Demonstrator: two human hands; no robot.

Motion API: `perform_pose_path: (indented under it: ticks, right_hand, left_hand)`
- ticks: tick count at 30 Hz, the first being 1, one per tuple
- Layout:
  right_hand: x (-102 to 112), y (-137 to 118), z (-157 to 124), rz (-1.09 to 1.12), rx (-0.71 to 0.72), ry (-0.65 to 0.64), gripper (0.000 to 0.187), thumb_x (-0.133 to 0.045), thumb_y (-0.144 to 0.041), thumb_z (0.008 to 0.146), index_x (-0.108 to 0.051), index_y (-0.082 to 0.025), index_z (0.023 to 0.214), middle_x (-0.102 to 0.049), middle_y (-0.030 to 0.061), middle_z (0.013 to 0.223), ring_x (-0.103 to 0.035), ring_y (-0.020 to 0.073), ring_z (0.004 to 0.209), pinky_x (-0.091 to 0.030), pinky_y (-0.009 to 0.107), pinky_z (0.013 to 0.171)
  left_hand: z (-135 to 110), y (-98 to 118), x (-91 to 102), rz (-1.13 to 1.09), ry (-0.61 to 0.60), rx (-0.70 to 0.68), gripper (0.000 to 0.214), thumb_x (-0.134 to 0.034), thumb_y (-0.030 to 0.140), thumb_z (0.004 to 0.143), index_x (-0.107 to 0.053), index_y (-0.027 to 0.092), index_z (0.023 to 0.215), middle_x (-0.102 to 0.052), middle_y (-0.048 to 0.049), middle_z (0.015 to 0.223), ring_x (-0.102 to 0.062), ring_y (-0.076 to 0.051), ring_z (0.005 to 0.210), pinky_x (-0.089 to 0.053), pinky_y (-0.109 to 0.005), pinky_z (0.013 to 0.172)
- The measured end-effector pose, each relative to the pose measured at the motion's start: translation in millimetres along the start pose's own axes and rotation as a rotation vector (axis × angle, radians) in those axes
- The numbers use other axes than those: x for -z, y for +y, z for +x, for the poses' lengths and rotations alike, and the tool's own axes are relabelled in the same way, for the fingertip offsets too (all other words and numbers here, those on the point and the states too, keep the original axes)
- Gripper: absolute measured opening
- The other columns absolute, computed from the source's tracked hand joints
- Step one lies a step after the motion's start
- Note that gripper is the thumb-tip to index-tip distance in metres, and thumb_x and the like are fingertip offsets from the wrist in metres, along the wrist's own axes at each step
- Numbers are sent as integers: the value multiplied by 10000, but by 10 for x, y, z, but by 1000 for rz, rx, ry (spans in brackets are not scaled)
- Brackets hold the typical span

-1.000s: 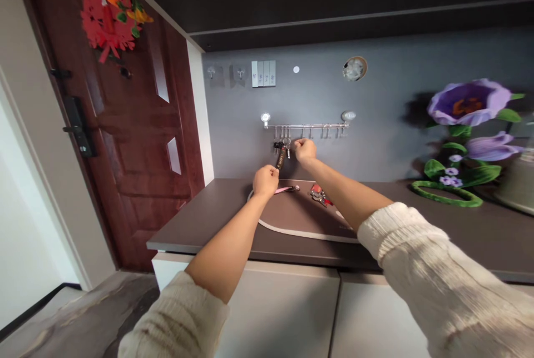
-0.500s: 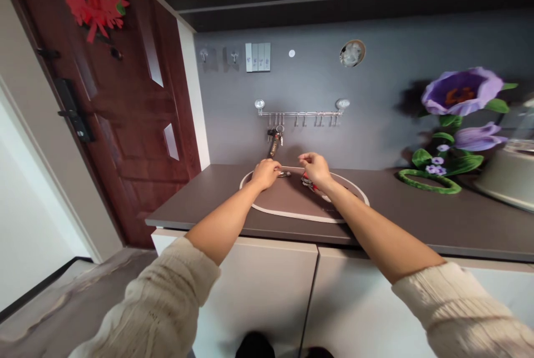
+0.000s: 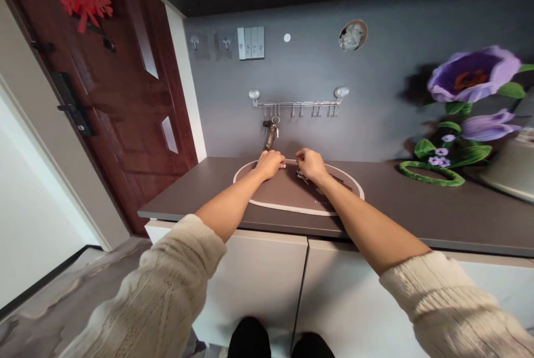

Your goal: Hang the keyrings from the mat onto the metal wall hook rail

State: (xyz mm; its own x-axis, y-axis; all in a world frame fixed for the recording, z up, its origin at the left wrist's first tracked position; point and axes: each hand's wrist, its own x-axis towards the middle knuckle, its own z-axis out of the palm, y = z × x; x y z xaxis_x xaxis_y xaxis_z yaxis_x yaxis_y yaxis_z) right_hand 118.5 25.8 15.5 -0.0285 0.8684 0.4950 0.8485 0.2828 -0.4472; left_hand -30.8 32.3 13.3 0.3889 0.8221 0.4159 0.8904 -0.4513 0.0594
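My left hand (image 3: pixel 270 163) rests on the oval brown mat (image 3: pixel 292 202) with its fingers curled over a small pink-strapped keychain I can barely see. My right hand (image 3: pixel 309 164) is beside it, fingers closed on a bunch of keys (image 3: pixel 301 174) lying on the mat. A brown-tagged key bunch (image 3: pixel 270 133) hangs from the leftmost hooks of the chrome hook rail (image 3: pixel 297 103) on the grey wall, just above my hands.
The mat lies on a dark countertop (image 3: pixel 417 213) over white cabinets (image 3: pixel 267 286). A red-brown door (image 3: pixel 112 97) stands at the left. Purple fabric flowers (image 3: pixel 471 108) and a grey container (image 3: pixel 509 172) sit at the right. Light switches (image 3: pixel 251 43) are on the wall.
Both hands came down from the hook rail to the mat, leaving the brown-tagged keys hanging. They now close on key bunches lying on the mat. The view has tilted down.
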Motion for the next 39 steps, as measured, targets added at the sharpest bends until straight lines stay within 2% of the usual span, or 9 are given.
perform_pose_path:
  ticks: [7,13,16,20,24,28,32,39]
  right_hand:
    - [-61,-10,33,-22,16,-28,248,-471,-135,755,-631,-173,941,-663,68,913,-594,161,834,-407,233,724]
    - [-41,-36,14,-34,38,-48,232,-477,-131,751,-636,-175,914,-664,63,878,-591,157,805,-400,229,712]
    - [-26,-60,1,11,50,-66,217,-483,-139,751,-631,-171,907,-661,61,862,-586,151,789,-397,231,715]
    - [-32,-86,-7,176,53,-79,176,-516,-154,730,-627,-165,866,-654,38,821,-570,121,748,-397,220,713]
    - [-2,-131,-32,513,23,-82,148,-527,-202,717,-617,-152,823,-642,28,793,-554,106,692,-406,234,702]
    - [85,-199,-61,811,4,-118,152,-522,-230,708,-611,-141,794,-633,31,762,-541,108,686,-409,254,718]
    - [132,-229,-67,913,0,-124,127,-534,-233,695,-612,-146,743,-618,22,722,-527,104,674,-405,259,729]
    - [110,-192,-51,933,80,-81,177,-625,-310,655,-608,-145,714,-613,19,720,-536,115,698,-400,282,753]
  left_hand:
    - [-15,-88,-16,4,77,-55,155,-492,222,781,-647,215,784,-625,-59,897,-526,-179,915,-337,-277,831]
    - [-28,-170,66,-203,154,28,150,-490,183,757,-639,197,766,-637,-30,867,-544,-148,841,-383,-246,778]
    - [-45,-175,116,-368,159,88,152,-486,204,759,-633,170,778,-635,-28,787,-547,-129,723,-407,-246,721]
    - [-46,-146,167,-678,186,141,150,-512,223,744,-614,125,794,-619,-26,708,-529,-102,621,-421,-245,671]
    - [-38,-115,193,-963,239,155,122,-555,214,706,-606,116,757,-624,-36,734,-541,-103,658,-422,-248,689]
    - [-20,-100,193,-1138,288,139,135,-600,233,666,-615,124,746,-628,-30,736,-540,-109,683,-410,-264,726]
    - [4,-90,187,-1257,342,136,155,-620,251,646,-616,128,740,-619,-19,710,-524,-101,657,-404,-261,704]
    - [3,-73,205,-1349,367,125,185,-657,255,605,-618,125,731,-620,-20,713,-527,-105,671,-404,-270,720]
